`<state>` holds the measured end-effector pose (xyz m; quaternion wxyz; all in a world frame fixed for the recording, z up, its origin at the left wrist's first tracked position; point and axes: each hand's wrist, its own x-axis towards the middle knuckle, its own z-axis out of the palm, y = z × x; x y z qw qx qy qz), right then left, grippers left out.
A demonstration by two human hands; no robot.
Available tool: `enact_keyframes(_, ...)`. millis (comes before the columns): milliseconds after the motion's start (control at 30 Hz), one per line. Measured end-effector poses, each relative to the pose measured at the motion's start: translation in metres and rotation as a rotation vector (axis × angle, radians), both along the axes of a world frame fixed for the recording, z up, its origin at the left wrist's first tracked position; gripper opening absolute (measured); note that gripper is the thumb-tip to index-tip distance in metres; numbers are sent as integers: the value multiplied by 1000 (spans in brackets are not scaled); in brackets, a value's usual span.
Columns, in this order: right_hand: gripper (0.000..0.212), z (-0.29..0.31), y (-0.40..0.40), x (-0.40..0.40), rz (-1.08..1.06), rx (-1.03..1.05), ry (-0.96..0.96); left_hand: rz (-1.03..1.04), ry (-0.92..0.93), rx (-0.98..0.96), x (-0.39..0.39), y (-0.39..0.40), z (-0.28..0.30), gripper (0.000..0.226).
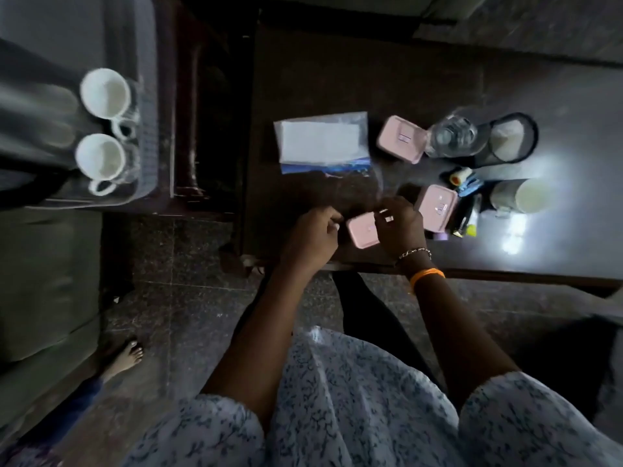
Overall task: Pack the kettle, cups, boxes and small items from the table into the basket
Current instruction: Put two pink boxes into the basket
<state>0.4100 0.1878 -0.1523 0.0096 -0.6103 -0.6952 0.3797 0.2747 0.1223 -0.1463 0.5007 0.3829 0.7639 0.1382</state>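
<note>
A small pink box (pixel 361 230) lies near the dark table's front edge (pixel 505 274), and my right hand (pixel 399 227) grips its right side. My left hand (pixel 312 239) is curled just left of the box; whether it touches the box I cannot tell. Two more pink boxes (pixel 401 139) (pixel 436 207) rest farther right on the table. A grey basket (pixel 148 136) at the left holds two white cups (pixel 106 92) (pixel 101 157) and a dark kettle-like shape (pixel 30 129), blurred.
On the table lie a clear bag with white paper (pixel 320 143), a glass jar (pixel 451 134), a black mesh cup (pixel 512 138), a white mug (pixel 519 196) and several small items (pixel 467 203). A dark wooden stand (pixel 199 106) sits between basket and table.
</note>
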Motion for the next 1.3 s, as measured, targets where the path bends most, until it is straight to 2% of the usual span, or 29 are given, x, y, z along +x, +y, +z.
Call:
enact_keyframes(233,34,-33,21,92,-459,-167,-105,-152,139,-98,66,29,-38,46)
enact_keyframes(367,36,-57,34,117,-530,-207,-117,-167,175,-146,77,42,-59,47)
enact_keyframes(533,32,-74,49,124,-585,-264,-166,-130,254,-168,75,39,-79,32)
enact_keyframes(700,27,-65,57,119,-535,-302,-160,-81,180,-146,67,29,-83,24)
enact_keyframes(900,26,-33,49,89,-449,-276,-55,337,-3,-131,43,14,-54,26)
enact_keyframes(1100,18,-4,34,13,-362,-240,187,761,-33,110,-22,-10,-4,27)
enact_keyframes(1300,16,19,22,-93,-277,-189,373,938,-7,270,-127,-22,37,25)
